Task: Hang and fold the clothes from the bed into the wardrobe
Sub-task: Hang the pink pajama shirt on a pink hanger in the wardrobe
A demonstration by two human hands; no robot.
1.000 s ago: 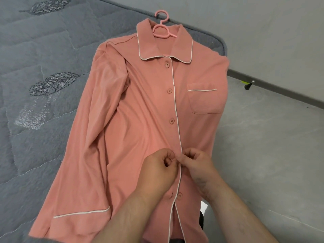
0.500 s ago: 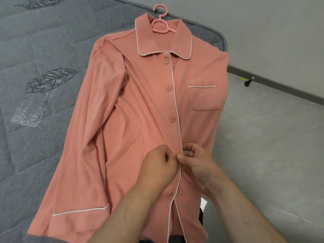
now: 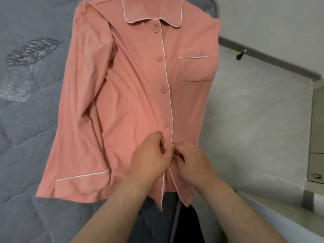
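Pale wall [image 3: 280, 16], grey floor [image 3: 254, 120], perhaps cabinet [image 3: 317, 130]

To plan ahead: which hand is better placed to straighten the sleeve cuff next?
Probably left. Both pinch the shirt, but the left hand is nearer the cuff; the right hand must cross over.

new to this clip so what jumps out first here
A pink pyjama shirt with white piping fills the middle, spread front-up on the grey quilted mattress. Near its lower front, the left hand and right hand pinch the two front edges together just below the lowest visible button, with the hem beneath them open.
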